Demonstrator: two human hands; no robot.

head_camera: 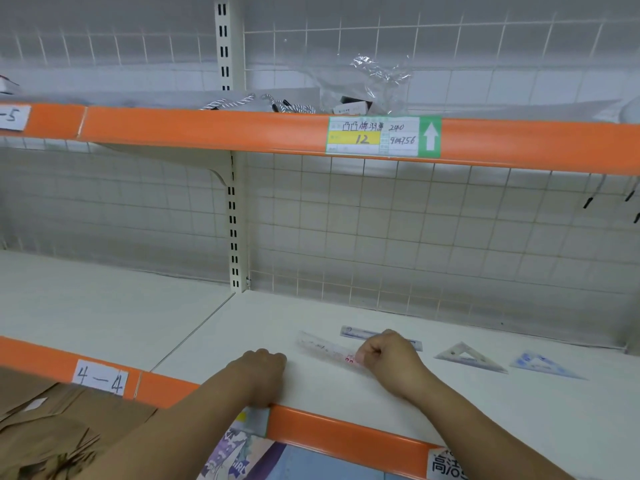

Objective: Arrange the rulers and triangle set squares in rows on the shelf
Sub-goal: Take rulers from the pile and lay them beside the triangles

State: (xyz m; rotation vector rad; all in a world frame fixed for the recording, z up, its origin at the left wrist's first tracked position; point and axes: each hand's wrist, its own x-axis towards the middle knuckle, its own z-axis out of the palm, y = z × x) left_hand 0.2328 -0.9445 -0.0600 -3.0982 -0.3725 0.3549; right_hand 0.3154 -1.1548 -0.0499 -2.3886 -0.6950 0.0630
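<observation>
Pinching clear ruler [327, 348]: right hand [389, 356]; left hand [264, 370] fisted, seemingly empty, near shelf edge [346, 433].

Dim, even light; soft blur, curved edges

1. Headroom over the shelf [263, 323] is capped by the orange-edged upper shelf [207, 128]; a tall open gap is left between them along the front
2. The far side is closed by a wire grid panel [415, 237], with a slotted upright [233, 220] standing at the bay joint
3. Bare white surface is left around and beyond the left hand [259, 372], up to the grid
4. The middle is taken by the clear ruler [325, 348], pinched by the right hand [388, 355], and a blue ruler [360, 332] just beyond
5. Further right, a clear set square [467, 358] and a blue set square [543, 365] lie flat and apart, with bare surface on their near side
6. Black-tipped hooks [588, 202] project from the grid at far right
</observation>
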